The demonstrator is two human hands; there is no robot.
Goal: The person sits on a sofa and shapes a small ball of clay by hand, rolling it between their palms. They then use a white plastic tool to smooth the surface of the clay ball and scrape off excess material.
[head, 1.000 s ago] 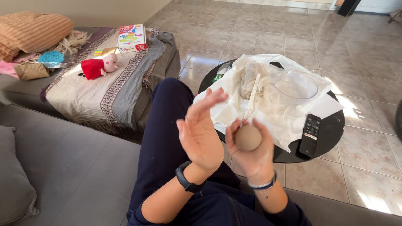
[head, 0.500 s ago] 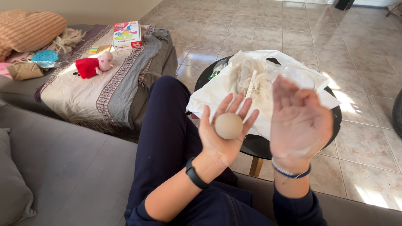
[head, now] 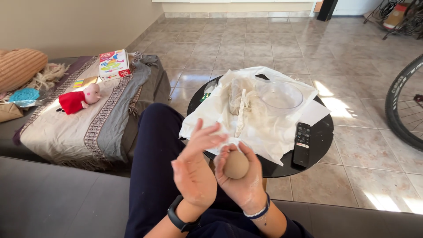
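Note:
A smooth tan ball of clay or dough [head: 236, 164] rests in my right hand [head: 241, 178], whose fingers curl around it from below. My left hand [head: 194, 167] is held flat and upright beside the ball, fingers spread, its fingertips just above and left of it. Both hands hover over my lap in dark trousers, in front of a round black table [head: 319, 136]. A black band is on my left wrist, a beaded bracelet on the right.
On the table lie a crumpled white sheet [head: 246, 119], a clear plastic bowl [head: 279, 95] and a black remote [head: 302, 144]. To the left, a blanket-covered couch section holds a red plush toy [head: 79, 99] and a colourful box [head: 113, 64]. A bicycle wheel [head: 403, 105] stands far right.
The ball has passed from my left palm into my right hand. My left hand has turned upright against it, and both hands have come together.

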